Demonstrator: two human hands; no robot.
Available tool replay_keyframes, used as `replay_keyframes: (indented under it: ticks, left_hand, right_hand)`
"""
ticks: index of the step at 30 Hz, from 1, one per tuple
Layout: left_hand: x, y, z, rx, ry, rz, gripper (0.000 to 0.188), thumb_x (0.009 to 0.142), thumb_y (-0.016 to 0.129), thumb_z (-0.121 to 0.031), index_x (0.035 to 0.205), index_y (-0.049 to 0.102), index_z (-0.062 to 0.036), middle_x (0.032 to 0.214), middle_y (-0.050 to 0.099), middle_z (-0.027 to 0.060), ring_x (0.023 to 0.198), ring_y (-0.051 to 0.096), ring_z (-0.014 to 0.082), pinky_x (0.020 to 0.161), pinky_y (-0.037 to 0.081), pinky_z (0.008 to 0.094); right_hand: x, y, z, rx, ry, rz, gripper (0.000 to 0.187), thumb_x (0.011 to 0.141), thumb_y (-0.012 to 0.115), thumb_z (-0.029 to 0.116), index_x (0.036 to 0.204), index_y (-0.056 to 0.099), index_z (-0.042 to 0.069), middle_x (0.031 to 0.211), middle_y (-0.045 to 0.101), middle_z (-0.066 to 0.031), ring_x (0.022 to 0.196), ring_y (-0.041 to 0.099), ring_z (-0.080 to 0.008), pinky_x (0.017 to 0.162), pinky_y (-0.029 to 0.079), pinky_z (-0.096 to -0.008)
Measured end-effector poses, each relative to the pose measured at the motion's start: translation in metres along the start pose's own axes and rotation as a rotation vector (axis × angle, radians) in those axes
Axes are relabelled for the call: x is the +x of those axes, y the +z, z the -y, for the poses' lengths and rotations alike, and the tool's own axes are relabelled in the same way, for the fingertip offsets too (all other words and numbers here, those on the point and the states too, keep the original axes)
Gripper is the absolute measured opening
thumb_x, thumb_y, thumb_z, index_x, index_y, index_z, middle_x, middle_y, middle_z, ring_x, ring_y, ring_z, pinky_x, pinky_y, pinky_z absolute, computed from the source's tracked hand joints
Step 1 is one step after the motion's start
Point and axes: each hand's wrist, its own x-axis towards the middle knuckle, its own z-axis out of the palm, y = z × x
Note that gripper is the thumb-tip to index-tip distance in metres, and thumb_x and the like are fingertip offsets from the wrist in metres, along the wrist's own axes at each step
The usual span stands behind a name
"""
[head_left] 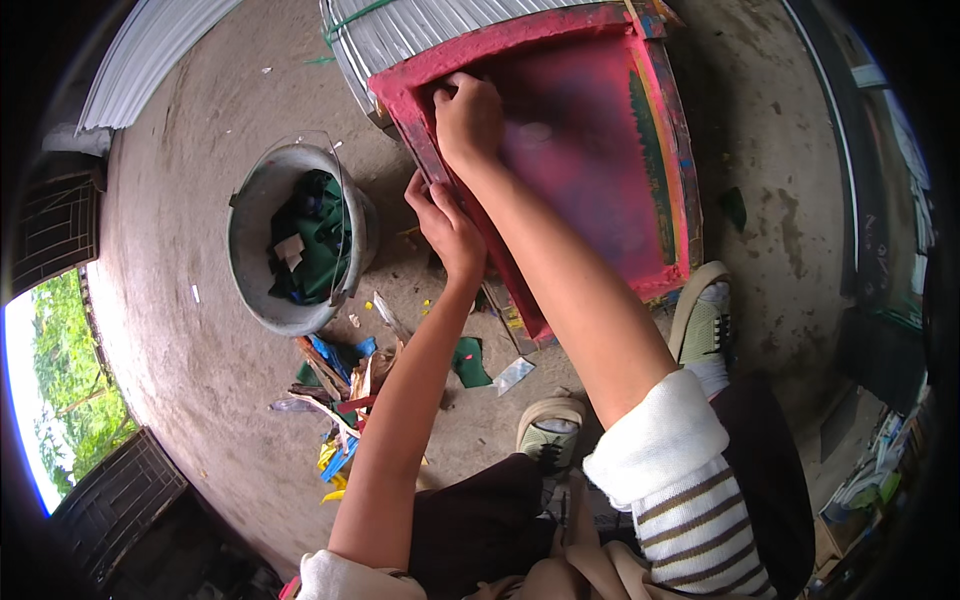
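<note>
Touching the outer side of the pink-smeared frame (510, 40) beyond the shoes (703, 322), the left hand (455, 238) perhaps steadies it while the right hand (472, 122) curls into the far inner corner (whether either actually grips, I cannot tell).

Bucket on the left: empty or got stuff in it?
Not empty. Dark green pieces and a small tan scrap show inside the grey bucket, with bare inner wall visible around them.
</note>
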Motion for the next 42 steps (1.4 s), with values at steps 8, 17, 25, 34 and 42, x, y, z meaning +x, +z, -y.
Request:
replay_keyframes:
  ticks: [8, 17, 25, 34, 42]
  left_hand:
    - [-0.002, -0.003, -0.001, 0.002, -0.021, 0.001, 0.035, 0.099, 0.036, -0.025, 0.121, 0.042, 0.0021, 0.096, 0.058, 0.0198, 0.084, 0.058, 0.0287, 0.077, 0.044, 0.0374]
    - [0.0, -0.001, -0.009, 0.015, 0.029, -0.016, 0.036, 0.099, 0.036, -0.026, 0.121, 0.042, 0.0021, 0.097, 0.059, 0.0196, 0.086, 0.06, 0.0269, 0.076, 0.046, 0.0364]
    - [0.0, -0.003, -0.007, 0.029, -0.02, 0.008, 0.036, 0.099, 0.035, -0.027, 0.121, 0.04, 0.0014, 0.098, 0.059, 0.0193, 0.086, 0.061, 0.0264, 0.076, 0.046, 0.0358]
    - [0.0, -0.002, -0.005, 0.029, -0.021, 0.005, 0.034, 0.099, 0.036, -0.025, 0.12, 0.042, 0.0004, 0.094, 0.058, 0.0197, 0.082, 0.059, 0.0301, 0.076, 0.044, 0.039]
    - [0.002, -0.004, -0.002, 0.047, 0.005, -0.023, 0.034, 0.099, 0.036, -0.025, 0.12, 0.042, 0.0006, 0.097, 0.058, 0.0197, 0.083, 0.059, 0.0288, 0.076, 0.044, 0.0385]
  right_hand:
    - [0.002, 0.006, -0.001, -0.131, -0.077, 0.045, 0.016, 0.078, 0.061, 0.014, 0.084, 0.066, 0.0, 0.087, 0.064, -0.02, 0.09, 0.061, -0.0328, 0.078, 0.05, -0.0407]
    - [-0.004, 0.017, 0.006, -0.123, -0.023, 0.071, 0.019, 0.074, 0.056, 0.008, 0.087, 0.062, -0.005, 0.105, 0.05, -0.0257, 0.097, 0.052, -0.0404, 0.085, 0.043, -0.0471]
    - [-0.008, 0.013, -0.008, -0.153, -0.192, 0.013, 0.024, 0.076, 0.055, 0.009, 0.095, 0.06, -0.004, 0.109, 0.052, -0.0305, 0.102, 0.052, -0.0433, 0.089, 0.04, -0.0531]
    - [0.006, 0.016, -0.013, 0.008, -0.162, 0.012, 0.023, 0.074, 0.059, 0.011, 0.092, 0.066, -0.002, 0.087, 0.066, -0.023, 0.083, 0.063, -0.0377, 0.088, 0.045, -0.0418]
    - [0.006, 0.015, 0.009, -0.022, 0.065, 0.124, 0.021, 0.074, 0.056, 0.008, 0.087, 0.063, -0.007, 0.085, 0.063, -0.0288, 0.086, 0.062, -0.0401, 0.079, 0.049, -0.0432]
